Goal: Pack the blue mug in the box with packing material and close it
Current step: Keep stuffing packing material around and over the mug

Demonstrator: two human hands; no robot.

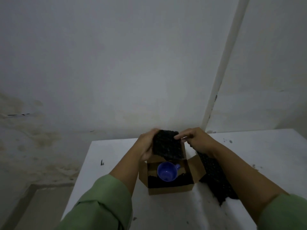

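Note:
A blue mug (166, 172) stands upright inside an open cardboard box (169, 190) on a white table, with black packing material (153, 181) under and around it. Above the box's far side, both hands hold up a piece of black bubble-like packing sheet (167, 146). My left hand (147, 145) grips its left edge. My right hand (194, 139) pinches its upper right corner. A long strip of the same black sheet (216, 176) trails under my right forearm onto the table.
The box's flaps stand open, one spread to the right (195, 166). The white table (108, 163) has its left edge near the box and a back edge against a stained wall. A white pipe (221, 72) runs up the wall at right.

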